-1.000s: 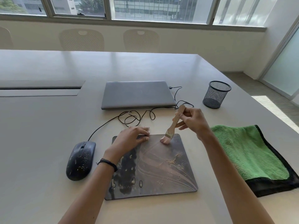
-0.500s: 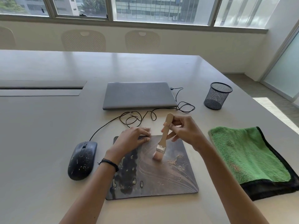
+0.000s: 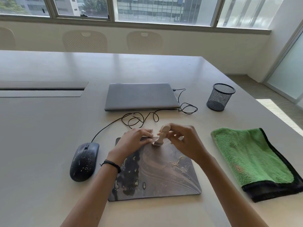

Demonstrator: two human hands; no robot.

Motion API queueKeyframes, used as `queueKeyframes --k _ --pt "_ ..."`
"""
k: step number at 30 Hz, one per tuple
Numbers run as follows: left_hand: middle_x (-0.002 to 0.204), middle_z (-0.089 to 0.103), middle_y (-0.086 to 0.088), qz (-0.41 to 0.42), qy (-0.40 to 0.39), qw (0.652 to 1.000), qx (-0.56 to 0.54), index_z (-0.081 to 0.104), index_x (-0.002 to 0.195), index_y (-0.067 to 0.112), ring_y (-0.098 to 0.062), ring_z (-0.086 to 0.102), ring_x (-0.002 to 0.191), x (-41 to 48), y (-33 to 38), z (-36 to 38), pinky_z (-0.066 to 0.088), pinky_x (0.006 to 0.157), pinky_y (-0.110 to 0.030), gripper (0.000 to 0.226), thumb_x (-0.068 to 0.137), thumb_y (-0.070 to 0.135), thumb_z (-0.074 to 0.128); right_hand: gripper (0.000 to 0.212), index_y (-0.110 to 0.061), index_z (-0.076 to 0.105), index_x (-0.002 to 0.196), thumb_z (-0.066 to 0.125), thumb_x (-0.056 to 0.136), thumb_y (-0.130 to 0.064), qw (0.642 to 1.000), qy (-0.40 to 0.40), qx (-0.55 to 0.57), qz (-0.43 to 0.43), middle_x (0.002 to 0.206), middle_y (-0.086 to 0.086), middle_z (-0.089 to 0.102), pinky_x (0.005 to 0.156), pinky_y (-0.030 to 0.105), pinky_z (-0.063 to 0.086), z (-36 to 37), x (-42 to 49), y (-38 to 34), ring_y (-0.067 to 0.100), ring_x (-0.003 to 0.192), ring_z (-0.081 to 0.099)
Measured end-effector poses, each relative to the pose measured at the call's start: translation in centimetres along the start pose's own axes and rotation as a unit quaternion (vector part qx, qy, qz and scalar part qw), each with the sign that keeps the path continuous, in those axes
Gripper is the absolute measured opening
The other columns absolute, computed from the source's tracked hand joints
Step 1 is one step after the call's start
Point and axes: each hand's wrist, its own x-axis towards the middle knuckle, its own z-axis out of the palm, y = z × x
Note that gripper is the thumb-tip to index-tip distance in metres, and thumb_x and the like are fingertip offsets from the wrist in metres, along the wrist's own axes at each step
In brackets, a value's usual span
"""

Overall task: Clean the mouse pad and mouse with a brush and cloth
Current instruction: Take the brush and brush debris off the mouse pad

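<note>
Table: mesh cup, brush on mouse pad

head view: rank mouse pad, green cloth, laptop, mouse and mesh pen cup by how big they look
1. mouse pad and green cloth: about alike, unranked
2. laptop, though farther off
3. mouse
4. mesh pen cup: close to the mouse and farther, so unsure

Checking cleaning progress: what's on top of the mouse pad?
Crumbs right of centre, the left hand on its far edge, the brush beside it. Pad under that hand is hidden.
</note>
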Motion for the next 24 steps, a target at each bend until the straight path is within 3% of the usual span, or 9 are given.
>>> queueKeyframes --k 3,7,11,14,18,21,24 --pt "0.136 0.051 0.017 0.002 -0.004 1.0 0.002 0.065 0.115 0.03 -0.007 0.05 0.122 0.0 -0.1 0.0 0.046 0.093 -0.031 0.028 0.089 0.035 0.057 0.013 -0.021 0.069 0.086 0.058 0.086 -0.027 0.999 -0.039 0.008 -0.009 0.078 0.002 0.072 0.054 0.027 0.055 -0.5 -0.6 -0.5 0.011 0.066 0.068" --pt "0.136 0.051 0.018 0.003 -0.004 1.0 0.0 0.065 0.115 0.031 -0.006 0.05 0.122 0.1 -0.3 0.1 0.044 0.092 -0.029 0.028 0.088 0.036 0.057 0.009 -0.019 0.071 0.086 0.064 0.086 -0.014 0.994 -0.102 0.044 -0.01 0.079 0.004 0.074 0.05 0.02 0.052 -1.3 -1.1 -1.5 0.002 0.063 0.066" --pt "0.136 0.05 0.018 0.002 -0.001 1.0 -0.003 0.065 0.115 0.03 -0.005 0.05 0.121 0.0 -0.3 0.1 0.043 0.092 -0.026 0.028 0.089 0.035 0.057 0.008 -0.032 0.068 0.089 0.062 0.086 -0.027 0.985 -0.152 0.084 -0.023 0.081 0.005 0.075 0.05 0.017 0.05 -1.8 -1.7 -2.4 0.013 0.07 0.072" --pt "0.136 0.05 0.018 0.005 -0.002 1.0 -0.002 0.065 0.115 0.031 -0.006 0.051 0.121 0.0 -0.3 0.1 0.044 0.092 -0.029 0.029 0.089 0.036 0.056 0.012 -0.023 0.07 0.09 0.063 0.085 -0.031 0.992 -0.107 0.067 -0.032 0.08 0.006 0.074 0.052 0.027 0.055 -1.9 -1.7 -2.3 0.013 0.068 0.071" --pt "0.136 0.05 0.018 0.002 -0.008 1.0 0.003 0.064 0.115 0.03 -0.008 0.052 0.119 0.1 -0.2 0.0 0.042 0.086 -0.026 0.028 0.088 0.037 0.057 0.013 -0.018 0.072 0.095 0.064 0.085 -0.016 0.999 0.003 0.042 -0.029 0.081 0.005 0.073 0.059 0.034 0.058 -0.7 -1.5 -1.1 0.009 0.069 0.07" --pt "0.136 0.05 0.018 0.001 -0.001 1.0 0.004 0.064 0.115 0.03 -0.006 0.052 0.119 0.0 -0.1 0.1 0.037 0.08 -0.021 0.028 0.089 0.037 0.057 0.014 -0.021 0.071 0.096 0.063 0.086 -0.018 0.999 0.022 0.012 -0.021 0.084 0.001 0.073 0.059 0.036 0.058 0.1 -1.7 -0.5 0.011 0.07 0.069" --pt "0.136 0.05 0.018 0.003 0.007 1.0 -0.001 0.064 0.115 0.03 -0.004 0.05 0.121 -0.2 -0.2 0.1 0.035 0.081 -0.019 0.028 0.089 0.035 0.057 0.012 -0.021 0.07 0.093 0.063 0.086 -0.016 1.0 0.012 0.015 -0.01 0.084 -0.001 0.073 0.058 0.038 0.058 0.3 -2.0 -0.3 0.003 0.071 0.068"
